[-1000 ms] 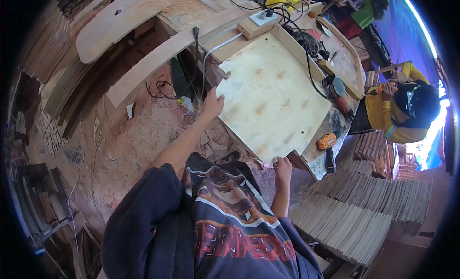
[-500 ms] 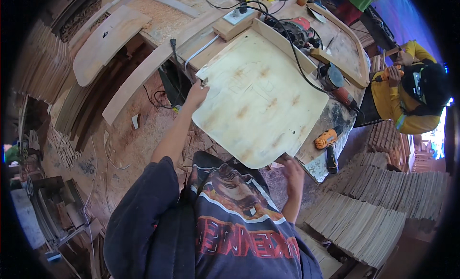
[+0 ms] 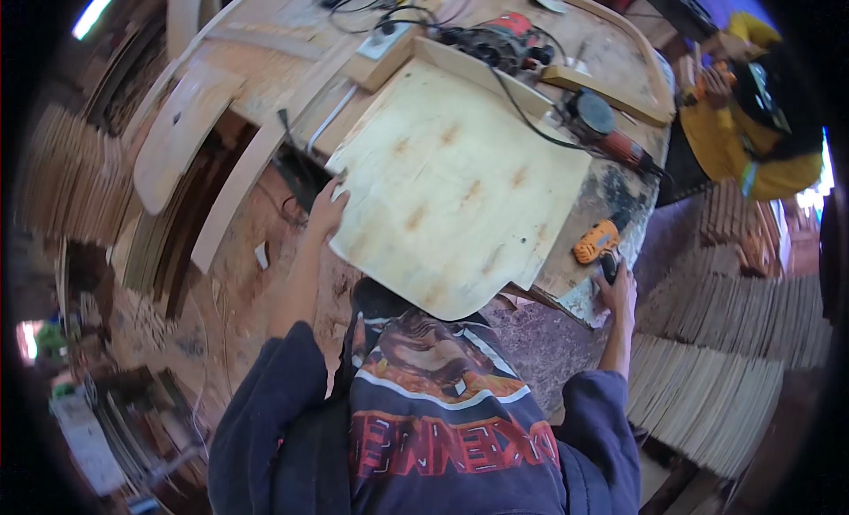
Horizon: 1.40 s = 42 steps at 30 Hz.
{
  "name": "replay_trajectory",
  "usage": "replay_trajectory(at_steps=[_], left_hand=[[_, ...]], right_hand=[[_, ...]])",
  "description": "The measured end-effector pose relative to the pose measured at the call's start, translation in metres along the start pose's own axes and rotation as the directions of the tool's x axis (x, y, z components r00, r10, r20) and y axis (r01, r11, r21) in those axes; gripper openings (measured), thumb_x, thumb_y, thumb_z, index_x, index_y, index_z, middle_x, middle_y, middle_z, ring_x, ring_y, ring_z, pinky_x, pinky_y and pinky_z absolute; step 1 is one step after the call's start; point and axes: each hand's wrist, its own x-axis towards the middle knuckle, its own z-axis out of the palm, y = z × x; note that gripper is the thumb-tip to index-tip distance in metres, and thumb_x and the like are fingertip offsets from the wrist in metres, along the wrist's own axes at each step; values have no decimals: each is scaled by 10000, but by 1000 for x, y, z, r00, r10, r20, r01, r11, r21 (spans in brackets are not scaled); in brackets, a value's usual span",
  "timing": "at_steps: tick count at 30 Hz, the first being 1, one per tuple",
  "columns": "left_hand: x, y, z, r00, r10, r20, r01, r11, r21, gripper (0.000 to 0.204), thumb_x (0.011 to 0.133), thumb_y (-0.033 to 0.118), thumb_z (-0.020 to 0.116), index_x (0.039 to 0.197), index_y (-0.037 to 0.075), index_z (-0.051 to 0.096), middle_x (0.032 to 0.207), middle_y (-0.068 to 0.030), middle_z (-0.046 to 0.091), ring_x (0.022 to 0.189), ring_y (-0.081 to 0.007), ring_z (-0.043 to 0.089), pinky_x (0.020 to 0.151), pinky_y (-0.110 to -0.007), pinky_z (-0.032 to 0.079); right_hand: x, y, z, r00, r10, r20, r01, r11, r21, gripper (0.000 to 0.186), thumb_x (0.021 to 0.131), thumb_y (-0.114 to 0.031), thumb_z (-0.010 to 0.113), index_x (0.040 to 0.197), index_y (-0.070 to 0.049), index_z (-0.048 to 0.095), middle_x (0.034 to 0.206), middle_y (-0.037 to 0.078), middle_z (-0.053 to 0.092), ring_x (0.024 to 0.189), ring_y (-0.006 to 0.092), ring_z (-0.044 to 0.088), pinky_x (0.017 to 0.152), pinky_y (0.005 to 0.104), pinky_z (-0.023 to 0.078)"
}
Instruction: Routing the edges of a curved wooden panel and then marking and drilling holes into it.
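Note:
A pale plywood panel (image 3: pixel 460 196) with rounded front corners and brown smudges lies on the workbench in front of me. My left hand (image 3: pixel 327 211) grips its left edge, fingers on top. To the right of the panel an orange and black cordless drill (image 3: pixel 596 242) lies on its side on the bench. Closed round the black base of its handle is my right hand (image 3: pixel 618 294); part of the fingers is hidden. A thin raised wooden strip (image 3: pixel 486 77) borders the panel's far side.
Beyond the drill lies a red and grey angle grinder (image 3: pixel 610 134) with its cord. A red power tool (image 3: pixel 508 42) and a socket block (image 3: pixel 386 42) stand at the back. Curved wooden pieces (image 3: pixel 239 192) lie left, stacked sheets (image 3: pixel 707 400) right. A person in yellow (image 3: pixel 721 152) works at right.
My right hand has left the panel's front edge and moved right to the drill's handle. My left hand still holds the panel's left edge. The view has shifted slightly.

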Motion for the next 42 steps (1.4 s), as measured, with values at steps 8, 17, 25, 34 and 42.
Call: replay_trajectory(at_steps=[8, 17, 25, 34, 42], left_hand=[[-5, -4, 6, 997, 70, -41, -72, 996, -59, 479, 855, 245, 563, 1249, -7, 461, 1233, -200, 507, 1146, -316, 481, 975, -352, 355], [-12, 48, 15, 806, 579, -124, -564, 815, 137, 376, 816, 155, 583, 1181, 75, 539, 1286, -141, 454, 1224, -331, 389, 1040, -467, 256], [7, 69, 48, 835, 523, 169, -550, 789, 273, 460, 815, 352, 576, 1203, 114, 516, 1322, -93, 402, 1300, -292, 278, 1068, -573, 103], [5, 70, 43, 822, 563, 82, -566, 793, 228, 459, 798, 351, 571, 1183, 108, 514, 1286, -94, 425, 1280, -283, 295, 1058, -577, 138], [3, 74, 40, 827, 557, 72, -559, 803, 208, 462, 775, 329, 591, 1162, 89, 513, 1281, -97, 413, 1268, -284, 301, 1056, -570, 154]], right_hand=[[-5, -17, -12, 982, 35, -185, 25, 949, 315, 761, 703, -434, 660, 1325, -79, 403, 1089, 193, 610, 1016, 337, 582, 837, 399, 454], [-82, -153, -139, 955, 146, -259, 283, -176, 943, 385, 877, -310, 568, 1136, -31, 508, 901, 63, 593, 704, 133, 586, 620, 266, 491], [3, -327, -143, 882, -201, -427, 471, 309, 826, 285, 791, -124, 691, 1021, -10, 567, 801, 13, 598, 647, 103, 581, 617, 240, 485], [98, -461, -124, 847, -483, -223, 500, 582, 641, 305, 697, -242, 731, 881, -21, 632, 698, 28, 616, 568, 102, 583, 572, 267, 483], [117, -477, -117, 868, -482, -119, 437, 628, 644, 288, 690, -219, 728, 874, -16, 640, 677, 25, 603, 550, 98, 579, 514, 256, 492]])
